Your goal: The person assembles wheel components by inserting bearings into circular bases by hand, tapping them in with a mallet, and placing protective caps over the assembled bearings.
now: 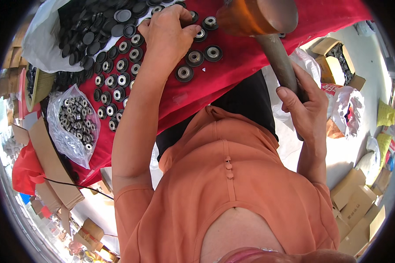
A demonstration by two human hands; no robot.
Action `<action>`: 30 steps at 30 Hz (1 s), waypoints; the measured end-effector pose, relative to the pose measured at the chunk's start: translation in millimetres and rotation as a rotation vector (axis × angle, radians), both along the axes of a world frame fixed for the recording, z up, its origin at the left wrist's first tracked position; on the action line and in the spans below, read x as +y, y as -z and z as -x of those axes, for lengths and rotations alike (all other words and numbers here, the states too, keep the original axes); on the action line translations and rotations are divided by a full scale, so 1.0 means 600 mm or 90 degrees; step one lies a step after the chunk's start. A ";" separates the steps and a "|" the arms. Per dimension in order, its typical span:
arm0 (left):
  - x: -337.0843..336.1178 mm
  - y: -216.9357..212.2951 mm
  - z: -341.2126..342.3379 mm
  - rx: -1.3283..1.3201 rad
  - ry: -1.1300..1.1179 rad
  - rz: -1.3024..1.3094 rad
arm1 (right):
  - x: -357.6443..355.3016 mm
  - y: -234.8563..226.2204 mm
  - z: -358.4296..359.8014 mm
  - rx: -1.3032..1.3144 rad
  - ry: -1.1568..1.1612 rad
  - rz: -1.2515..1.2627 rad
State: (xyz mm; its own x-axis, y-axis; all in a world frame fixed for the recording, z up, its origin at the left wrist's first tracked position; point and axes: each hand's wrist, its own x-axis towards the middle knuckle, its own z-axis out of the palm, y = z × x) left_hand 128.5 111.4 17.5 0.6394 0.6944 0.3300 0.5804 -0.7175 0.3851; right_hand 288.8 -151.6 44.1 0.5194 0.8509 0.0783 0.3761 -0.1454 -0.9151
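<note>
My left hand (166, 28) reaches out over the red-covered table (237, 65), fingers curled down on one of the round black wheels with metal centres (200, 34). Two more such wheels (194, 57) lie just beside it. My right hand (305, 105) grips the grey handle of a mallet (278, 59), raised so that its orange-brown head (256, 16) hangs above the table near the left hand. Several rows of the same wheels (118, 81) lie to the left of my forearm.
A white sheet (44, 44) at the far left carries a heap of black caps (90, 26). A clear bag of small metal bearings (74, 120) lies at the table's left edge. Cardboard boxes (360, 206) and plastic bags (346, 105) crowd the floor on the right.
</note>
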 end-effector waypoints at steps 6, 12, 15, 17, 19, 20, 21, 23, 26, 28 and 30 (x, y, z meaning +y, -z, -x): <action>0.002 -0.022 0.031 -0.132 -0.014 0.006 | 0.028 -0.023 0.010 -0.041 -0.022 0.059; -0.074 -0.059 0.122 -0.303 -0.053 0.036 | 0.052 -0.054 0.023 -0.089 -0.040 0.005; -0.101 -0.036 0.160 -0.345 -0.026 0.050 | 0.067 -0.050 0.023 -0.196 -0.085 -0.031; -0.114 -0.026 0.174 -0.361 -0.034 0.117 | 0.097 -0.016 0.011 -0.352 -0.130 0.106; -0.116 -0.015 0.182 -0.384 -0.002 0.156 | 0.116 -0.031 0.006 -0.359 -0.136 0.133; -0.116 -0.014 0.186 -0.388 -0.003 0.157 | 0.122 -0.038 0.005 -0.362 -0.140 0.157; -0.117 -0.013 0.190 -0.371 -0.003 0.121 | 0.120 -0.033 0.001 -0.425 -0.157 0.101; -0.122 -0.011 0.198 -0.359 -0.003 0.087 | 0.115 -0.048 0.002 -0.403 -0.147 0.086; -0.133 -0.006 0.212 -0.350 -0.011 0.034 | 0.096 -0.080 0.019 -0.292 -0.107 0.097; -0.139 0.003 0.221 -0.315 -0.013 -0.032 | 0.090 -0.089 0.026 -0.163 -0.024 0.134; -0.138 0.012 0.224 -0.328 -0.012 -0.031 | 0.086 -0.031 0.006 -0.361 -0.034 0.116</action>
